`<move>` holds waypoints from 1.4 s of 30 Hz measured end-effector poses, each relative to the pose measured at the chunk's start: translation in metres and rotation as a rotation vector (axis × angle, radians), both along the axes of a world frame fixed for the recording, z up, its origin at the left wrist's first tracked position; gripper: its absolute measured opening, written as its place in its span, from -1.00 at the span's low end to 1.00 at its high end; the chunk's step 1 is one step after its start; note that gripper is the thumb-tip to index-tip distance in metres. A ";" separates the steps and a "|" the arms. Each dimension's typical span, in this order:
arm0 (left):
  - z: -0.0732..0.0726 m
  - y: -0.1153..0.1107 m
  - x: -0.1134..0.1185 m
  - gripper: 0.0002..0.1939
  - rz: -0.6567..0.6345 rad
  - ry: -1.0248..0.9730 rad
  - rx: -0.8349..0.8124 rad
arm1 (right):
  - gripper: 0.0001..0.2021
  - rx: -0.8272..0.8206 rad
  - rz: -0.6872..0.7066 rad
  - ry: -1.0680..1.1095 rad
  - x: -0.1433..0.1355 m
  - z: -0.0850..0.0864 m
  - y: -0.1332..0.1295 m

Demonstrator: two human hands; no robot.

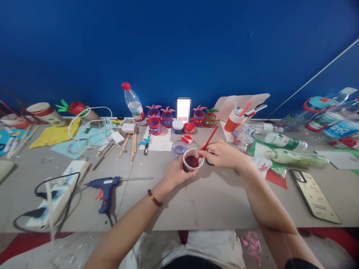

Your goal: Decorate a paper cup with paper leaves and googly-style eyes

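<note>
Near the middle of the table, my left hand [176,172] is wrapped round a paper cup [185,156] with dark red liquid in it. The cup leans a little and its mouth faces me. My right hand [220,154] pinches a red stick [210,137], whose lower end reaches inside the cup. Whether that end has bristles is hidden in the dark liquid. Just behind the cup stands a clear plastic pot [179,147]. Farther back are a white-lidded jar [178,126], a red jar [189,127] and a red-stained lid [187,139].
A blue glue gun [108,190] and a power strip [60,196] lie at the left. Several decorated cups [155,126] and a bottle [134,106] line the back. At the right are an orange cup of pens [234,121], plastic bottles [286,142] and a phone [315,196].
</note>
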State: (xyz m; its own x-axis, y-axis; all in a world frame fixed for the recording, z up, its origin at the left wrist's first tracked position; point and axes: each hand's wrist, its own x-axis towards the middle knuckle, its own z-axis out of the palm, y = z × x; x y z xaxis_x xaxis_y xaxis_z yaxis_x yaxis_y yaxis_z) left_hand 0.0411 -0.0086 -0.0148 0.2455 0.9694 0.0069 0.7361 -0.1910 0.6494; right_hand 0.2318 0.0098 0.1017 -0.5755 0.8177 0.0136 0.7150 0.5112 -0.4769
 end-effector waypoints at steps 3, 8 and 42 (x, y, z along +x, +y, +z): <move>0.002 0.000 0.000 -0.29 0.001 -0.003 -0.015 | -0.67 -0.004 -0.042 0.050 0.001 0.002 -0.001; 0.003 0.000 0.000 -0.29 -0.008 -0.030 -0.021 | -0.70 -0.035 -0.063 0.090 0.000 -0.005 0.002; 0.005 -0.001 0.001 -0.27 0.001 -0.021 -0.017 | -0.67 0.182 0.039 -0.053 -0.010 -0.007 0.000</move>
